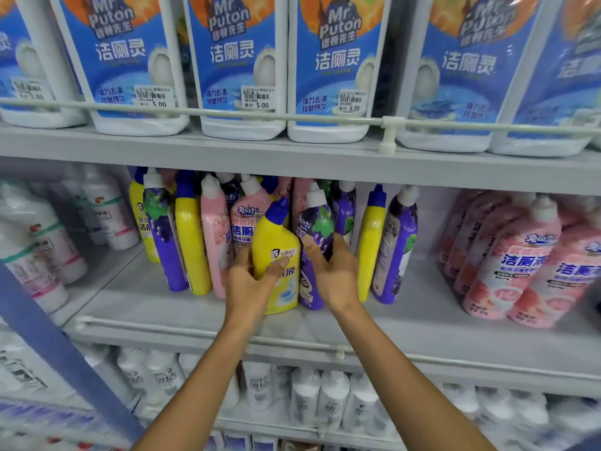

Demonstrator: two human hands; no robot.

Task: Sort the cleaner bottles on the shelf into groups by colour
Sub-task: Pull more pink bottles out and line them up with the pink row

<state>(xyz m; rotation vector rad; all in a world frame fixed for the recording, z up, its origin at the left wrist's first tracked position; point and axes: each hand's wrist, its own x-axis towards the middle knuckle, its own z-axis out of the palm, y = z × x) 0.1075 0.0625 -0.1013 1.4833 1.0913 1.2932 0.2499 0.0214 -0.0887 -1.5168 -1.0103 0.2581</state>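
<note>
Yellow bottle (276, 236) stands at the front of the mixed cluster (192, 239) on the middle shelf (130, 304), left hand (250, 284) curled round it; right hand (338, 275) grips the purple bottle (317, 222) touching it; bare shelf runs forward to the rail (162, 330); pink bottles (514, 265) crowd the right, white bottles (48, 242) the left.

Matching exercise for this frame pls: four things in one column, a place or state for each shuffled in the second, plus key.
Column 1
1. left hand
2. right hand
3. pink bottles
4. blue-label jugs

Column 2
A. on the top shelf, behind the rail
B. grips the purple bottle
C. right end of the middle shelf
D. grips the yellow bottle

Pairs: 1-D, 2-B, 3-C, 4-A
</note>
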